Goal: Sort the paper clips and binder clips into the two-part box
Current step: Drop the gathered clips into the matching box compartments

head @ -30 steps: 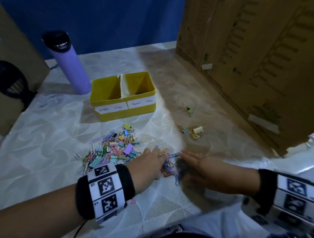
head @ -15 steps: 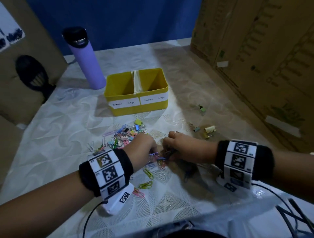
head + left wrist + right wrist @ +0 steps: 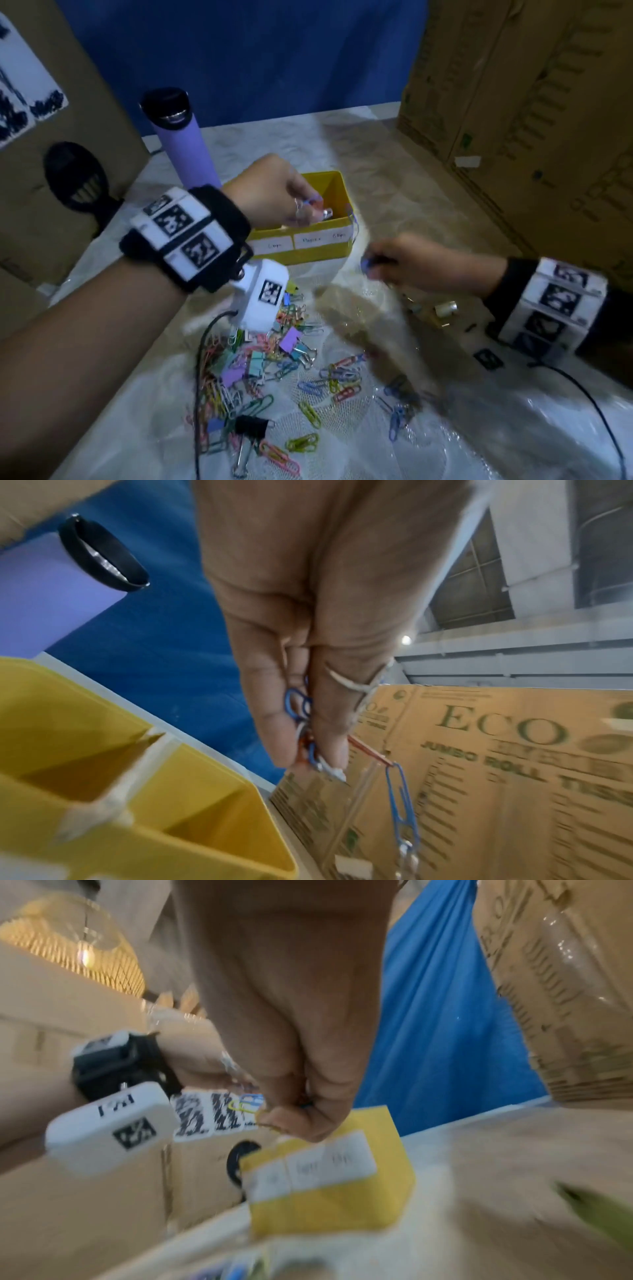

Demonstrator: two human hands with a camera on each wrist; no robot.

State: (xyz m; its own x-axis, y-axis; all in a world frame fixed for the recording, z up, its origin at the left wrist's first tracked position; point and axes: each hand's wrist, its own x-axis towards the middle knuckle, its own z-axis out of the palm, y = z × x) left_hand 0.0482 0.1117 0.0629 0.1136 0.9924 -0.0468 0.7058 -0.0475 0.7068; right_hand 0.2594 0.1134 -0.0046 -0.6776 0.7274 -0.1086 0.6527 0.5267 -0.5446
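The yellow two-part box (image 3: pixel 322 251) stands at the table's middle, labelled for binder clips on the left and paper clips on the right. My left hand (image 3: pixel 308 209) hovers over it and pinches a bunch of paper clips (image 3: pixel 301 710); a linked blue chain (image 3: pixel 400 804) dangles from them. In the left wrist view the box (image 3: pixel 192 831) lies below the left hand (image 3: pixel 308 737). My right hand (image 3: pixel 371 265) is just right of the box front, fingers curled, pinching a blue paper clip (image 3: pixel 365 264). A mixed pile of clips (image 3: pixel 267 359) lies nearer me.
A purple bottle (image 3: pixel 185 147) stands behind the box on the left. Cardboard boxes (image 3: pixel 531 120) wall the right side, another (image 3: pixel 51 154) the left. A few binder clips (image 3: pixel 445 308) lie under my right wrist. A black binder clip (image 3: pixel 250 428) lies near the front.
Both hands have lifted off the pile. The left hand rose to the box with a bunch of paper clips; the right moved toward the box's front right corner with a clip.
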